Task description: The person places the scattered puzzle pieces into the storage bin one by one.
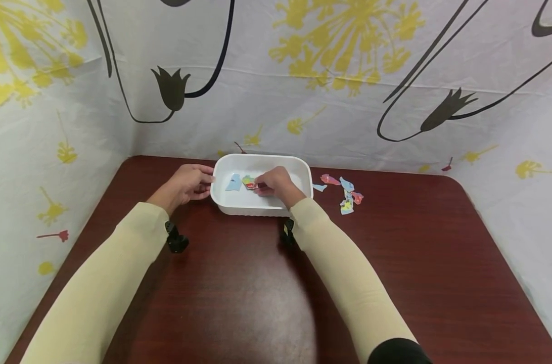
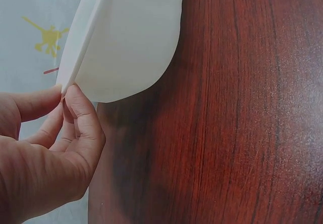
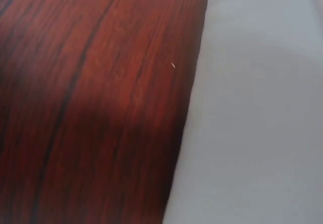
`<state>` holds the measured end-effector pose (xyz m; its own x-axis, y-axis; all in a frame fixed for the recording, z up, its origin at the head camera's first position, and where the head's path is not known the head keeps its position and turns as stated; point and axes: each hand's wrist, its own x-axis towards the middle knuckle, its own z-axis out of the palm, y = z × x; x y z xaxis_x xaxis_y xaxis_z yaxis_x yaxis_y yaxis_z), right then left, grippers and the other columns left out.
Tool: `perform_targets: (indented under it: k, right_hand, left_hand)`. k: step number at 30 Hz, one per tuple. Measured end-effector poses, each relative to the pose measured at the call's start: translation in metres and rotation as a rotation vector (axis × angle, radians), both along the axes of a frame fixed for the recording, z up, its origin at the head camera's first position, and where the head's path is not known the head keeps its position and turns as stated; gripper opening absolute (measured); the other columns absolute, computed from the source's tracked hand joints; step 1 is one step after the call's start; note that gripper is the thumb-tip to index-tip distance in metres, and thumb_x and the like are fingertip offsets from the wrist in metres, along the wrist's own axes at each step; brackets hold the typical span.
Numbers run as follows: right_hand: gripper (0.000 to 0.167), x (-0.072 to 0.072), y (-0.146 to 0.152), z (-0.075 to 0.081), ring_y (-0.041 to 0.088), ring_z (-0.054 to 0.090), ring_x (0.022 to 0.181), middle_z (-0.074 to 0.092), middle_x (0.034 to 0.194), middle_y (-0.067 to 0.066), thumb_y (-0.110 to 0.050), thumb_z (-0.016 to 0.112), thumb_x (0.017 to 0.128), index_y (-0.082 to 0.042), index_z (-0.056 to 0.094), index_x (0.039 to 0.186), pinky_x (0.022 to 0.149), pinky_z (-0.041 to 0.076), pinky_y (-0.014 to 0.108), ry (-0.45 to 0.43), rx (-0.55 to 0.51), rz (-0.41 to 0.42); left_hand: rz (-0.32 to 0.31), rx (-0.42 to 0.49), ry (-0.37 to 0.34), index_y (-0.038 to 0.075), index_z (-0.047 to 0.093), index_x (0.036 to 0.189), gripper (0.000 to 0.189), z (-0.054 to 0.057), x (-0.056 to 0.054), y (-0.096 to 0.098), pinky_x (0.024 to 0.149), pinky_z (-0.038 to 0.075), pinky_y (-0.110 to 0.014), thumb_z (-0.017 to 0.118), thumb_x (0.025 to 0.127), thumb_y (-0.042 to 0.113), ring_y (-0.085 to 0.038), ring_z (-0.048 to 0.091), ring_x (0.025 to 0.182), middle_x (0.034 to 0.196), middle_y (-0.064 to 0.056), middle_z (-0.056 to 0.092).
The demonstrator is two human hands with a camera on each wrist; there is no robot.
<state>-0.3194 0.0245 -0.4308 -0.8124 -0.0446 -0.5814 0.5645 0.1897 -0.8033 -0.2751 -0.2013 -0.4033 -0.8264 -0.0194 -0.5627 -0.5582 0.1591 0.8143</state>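
Note:
A white rectangular tray [image 1: 239, 210] stands near the far edge of the table. At its left end my left hand [image 1: 189, 183] pinches the rim between thumb and fingers, as the left wrist view shows close up. My right hand [image 1: 276, 183] reaches into the tray from the right. Its fingertips are at a yellow, green and red paper piece [image 1: 247, 181] and appear to pinch it. Beside that, a light blue paper piece [image 1: 233, 182] lies flat on the tray's floor. In the right wrist view only the tray's outer wall [image 3: 252, 123] and tabletop show; the hand is out of sight.
Right of the tray, several irregular paper pieces lie on the dark red table [image 1: 221, 283], among them a pink one [image 1: 330, 179] and a blue one [image 1: 346, 184]. A light blue piece [image 1: 320, 187] lies by the tray's right end. Behind hangs a patterned white cloth [image 1: 239, 86].

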Motion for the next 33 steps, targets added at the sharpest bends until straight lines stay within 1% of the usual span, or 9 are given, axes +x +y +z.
perform_targets:
  k: [3,7,9,12,17,22,26,33]
  right_hand:
    - [0.025,0.002,0.003,0.005,0.022,0.067,0.066,0.070,0.094,0.019,-0.001,0.065,0.089,0.011,0.063,0.111,0.080,0.058,0.035,0.014,0.020,0.018]
    - [0.024,0.004,0.006,0.010,0.030,0.070,0.085,0.069,0.107,0.024,-0.001,0.061,0.089,0.010,0.062,0.109,0.086,0.056,0.039,0.034,0.036,0.043]
    - [0.023,0.004,0.006,0.011,0.032,0.070,0.094,0.068,0.111,0.025,-0.001,0.061,0.088,0.010,0.062,0.109,0.087,0.056,0.039,0.038,0.041,0.054]
    - [0.024,0.003,0.007,0.011,0.033,0.068,0.101,0.067,0.113,0.025,-0.001,0.060,0.089,0.011,0.062,0.110,0.087,0.055,0.038,0.034,0.042,0.065]
    - [0.027,0.002,0.010,0.013,0.033,0.068,0.101,0.068,0.111,0.025,-0.002,0.060,0.088,0.010,0.061,0.112,0.087,0.056,0.038,0.039,0.065,0.072]
    - [0.025,0.001,0.016,0.020,0.032,0.069,0.098,0.069,0.108,0.024,-0.003,0.060,0.087,0.008,0.060,0.109,0.085,0.056,0.038,0.069,0.112,0.063]
    - [0.025,-0.001,0.022,0.026,0.031,0.070,0.096,0.068,0.109,0.025,-0.004,0.059,0.087,0.008,0.060,0.109,0.084,0.057,0.038,0.077,0.101,0.054]
    - [0.030,-0.003,0.039,0.036,0.029,0.070,0.082,0.068,0.105,0.024,-0.006,0.059,0.089,0.009,0.059,0.115,0.079,0.058,0.037,0.086,0.122,0.033]
  left_hand:
    - [0.001,-0.006,-0.003,0.011,0.053,0.134,0.037,-0.001,-0.001,0.000,0.075,0.054,-0.028,0.058,0.098,0.013,-0.018,0.055,0.080,0.110,-0.008,0.055]
    - [-0.003,-0.014,-0.004,0.011,0.052,0.135,0.037,-0.001,-0.002,0.000,0.072,0.054,-0.026,0.057,0.098,0.013,-0.018,0.054,0.081,0.112,-0.008,0.053]
    - [-0.003,-0.018,-0.004,0.011,0.052,0.135,0.037,-0.001,-0.002,-0.001,0.072,0.054,-0.027,0.057,0.098,0.013,-0.018,0.054,0.082,0.113,-0.008,0.053]
    - [-0.015,-0.019,-0.002,0.011,0.051,0.136,0.038,-0.001,-0.001,-0.001,0.074,0.054,-0.027,0.057,0.098,0.014,-0.018,0.054,0.083,0.114,-0.008,0.052]
    - [-0.011,-0.014,0.002,0.011,0.052,0.135,0.038,-0.001,-0.001,0.000,0.073,0.054,-0.027,0.057,0.098,0.014,-0.018,0.054,0.082,0.112,-0.008,0.053]
    - [-0.008,-0.010,0.004,0.011,0.051,0.135,0.038,0.000,-0.003,0.001,0.072,0.053,-0.026,0.057,0.098,0.013,-0.017,0.054,0.081,0.111,-0.007,0.053]
    - [-0.015,-0.016,0.002,0.011,0.050,0.136,0.039,0.000,-0.003,0.002,0.071,0.053,-0.026,0.057,0.098,0.013,-0.017,0.054,0.081,0.110,-0.007,0.052]
    - [-0.006,-0.023,-0.009,0.011,0.050,0.136,0.039,0.000,-0.002,0.002,0.070,0.054,-0.025,0.057,0.098,0.014,-0.017,0.054,0.081,0.113,-0.008,0.052]
